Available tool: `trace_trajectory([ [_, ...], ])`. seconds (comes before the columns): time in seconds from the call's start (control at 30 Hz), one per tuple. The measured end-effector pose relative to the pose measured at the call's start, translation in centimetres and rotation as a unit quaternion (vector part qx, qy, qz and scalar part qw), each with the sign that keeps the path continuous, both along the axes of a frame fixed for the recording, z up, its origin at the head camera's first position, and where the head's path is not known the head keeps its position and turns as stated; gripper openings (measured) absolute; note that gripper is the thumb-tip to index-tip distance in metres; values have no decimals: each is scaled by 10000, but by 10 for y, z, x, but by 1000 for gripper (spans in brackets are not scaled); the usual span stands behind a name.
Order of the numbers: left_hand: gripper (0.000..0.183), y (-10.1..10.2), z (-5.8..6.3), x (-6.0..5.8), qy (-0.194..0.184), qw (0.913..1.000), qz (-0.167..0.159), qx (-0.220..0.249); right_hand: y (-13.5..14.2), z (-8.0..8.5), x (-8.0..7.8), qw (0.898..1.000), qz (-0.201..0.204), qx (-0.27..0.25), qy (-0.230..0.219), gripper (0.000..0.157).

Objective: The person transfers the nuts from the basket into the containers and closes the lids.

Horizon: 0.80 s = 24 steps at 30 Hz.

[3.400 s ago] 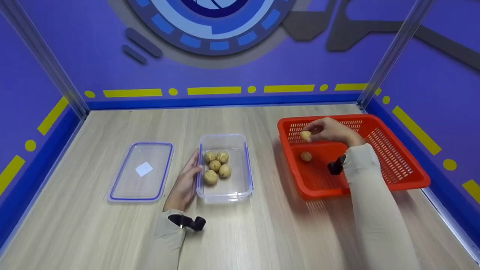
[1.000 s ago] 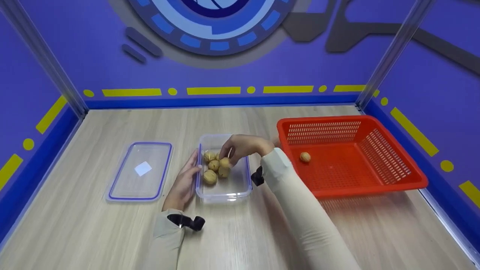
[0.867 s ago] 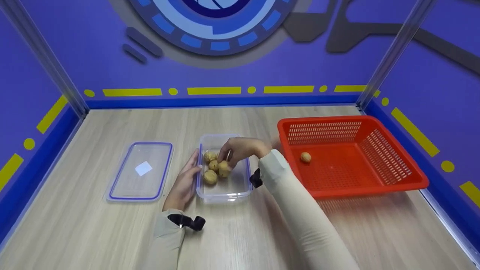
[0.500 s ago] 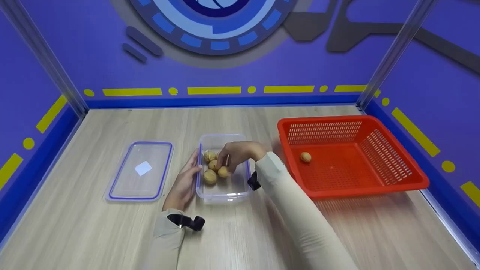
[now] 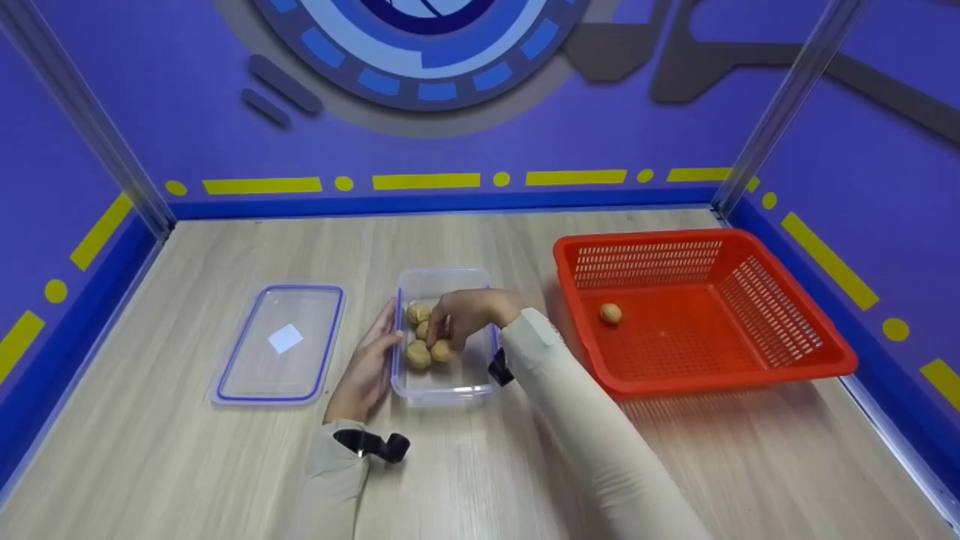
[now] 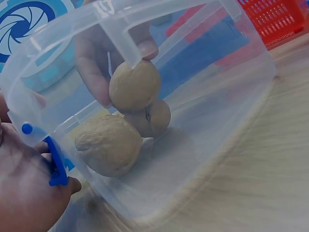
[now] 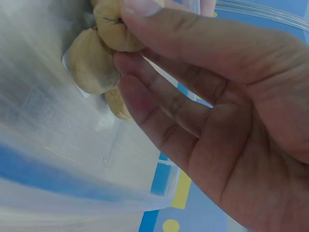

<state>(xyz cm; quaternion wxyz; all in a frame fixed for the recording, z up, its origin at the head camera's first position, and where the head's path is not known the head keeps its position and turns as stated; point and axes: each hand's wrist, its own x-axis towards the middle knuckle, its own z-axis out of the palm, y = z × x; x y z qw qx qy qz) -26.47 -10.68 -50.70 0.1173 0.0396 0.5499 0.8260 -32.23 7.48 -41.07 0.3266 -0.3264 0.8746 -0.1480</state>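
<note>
With the right hand [image 5: 469, 311] dipped into the clear plastic box [image 5: 444, 394], its thumb and fingers are clamped on one walnut, the held walnut [image 5: 442, 351]. It sits just under the fingertips, immediately right of the near-left walnut [image 5: 418, 355]; too round for a clear long axis. Box's long side runs away from the person. Left hand [image 5: 366, 371] grips the left wall, thumb at the rim. Key relation: the lone walnut [image 5: 610, 313] in the red plastic basket [image 5: 675, 351] lies to the right, well apart from both hands; right hand is nearer. Lid [image 5: 292, 375] flat on the worktop [image 5: 450, 487], nearer the left hand.

Views compared: head view gives the basket's contents, but the right hand covers part of the walnut cluster. Left wrist view, through the wall, adds a blue clip [image 6: 57, 162] beside the left hand and a lower walnut [image 6: 155, 118] partly behind the held one. Right wrist view shows the thumb pressing the held walnut. Clearance above the box floor: cannot tell.
</note>
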Motion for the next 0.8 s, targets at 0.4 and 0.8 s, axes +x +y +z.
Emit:
trace_trajectory([
  [0.4,66,-1,-1,-1,118,9999,-62,-26,0,-4,3,9991,-353,255,22,32],
  [0.8,66,-2,-2,-1,81,9999,-88,17,11,1,-2,9995,-139,-235,173,31],
])
